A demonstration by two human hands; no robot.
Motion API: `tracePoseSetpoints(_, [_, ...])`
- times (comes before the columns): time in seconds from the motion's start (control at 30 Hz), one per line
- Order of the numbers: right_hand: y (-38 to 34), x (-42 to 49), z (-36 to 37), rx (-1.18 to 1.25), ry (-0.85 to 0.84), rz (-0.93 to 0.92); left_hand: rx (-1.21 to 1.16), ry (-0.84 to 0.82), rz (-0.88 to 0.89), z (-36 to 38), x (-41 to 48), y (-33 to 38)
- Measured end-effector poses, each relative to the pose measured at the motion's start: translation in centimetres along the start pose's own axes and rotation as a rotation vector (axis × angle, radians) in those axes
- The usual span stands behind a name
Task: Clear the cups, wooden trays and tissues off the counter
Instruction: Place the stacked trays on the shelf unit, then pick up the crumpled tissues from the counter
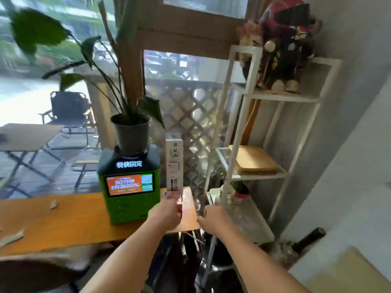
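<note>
The wooden counter [63, 220] runs from the left to the middle of the head view. My left hand [166, 214] is at its right end, closed around a small red-and-white packet [171, 196], which is blurred. My right hand [213, 220] hovers just past the counter's right edge with its fingers curled; whether it holds anything is unclear. Two crumpled tissue scraps lie on the counter, one [53, 204] near the back and one [12, 236] at the far left. Stacked wooden trays [254, 160] rest on the middle level of a white wire shelf [239, 115].
A green charging kiosk [129, 187] with a potted plant [131, 132] on top stands on the counter left of my hands. A tall white box [174, 163] stands behind them. A dark round stool [31, 273] is at the lower left; the shelf is close on the right.
</note>
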State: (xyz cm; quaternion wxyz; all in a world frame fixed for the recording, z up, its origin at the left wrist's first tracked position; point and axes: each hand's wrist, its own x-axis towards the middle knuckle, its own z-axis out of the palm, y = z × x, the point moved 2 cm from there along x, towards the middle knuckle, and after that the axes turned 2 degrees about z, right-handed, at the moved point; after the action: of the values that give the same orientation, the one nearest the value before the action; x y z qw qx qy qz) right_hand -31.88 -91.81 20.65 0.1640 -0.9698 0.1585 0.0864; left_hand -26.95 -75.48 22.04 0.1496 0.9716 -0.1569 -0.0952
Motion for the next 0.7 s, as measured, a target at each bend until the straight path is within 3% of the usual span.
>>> tracePoseSetpoints(0.33, [-10.9,-4.0,9.5,0.007,-0.221,-0.249,-0.018,-0.064,-0.324,1.1,-9.7,-15.7])
tracePoseSetpoints(0.7, [-21.3,-2.3,13.7,-0.074,-0.335,-0.458,-0.025,-0.048,-0.527,0.4,-12.1,-23.3])
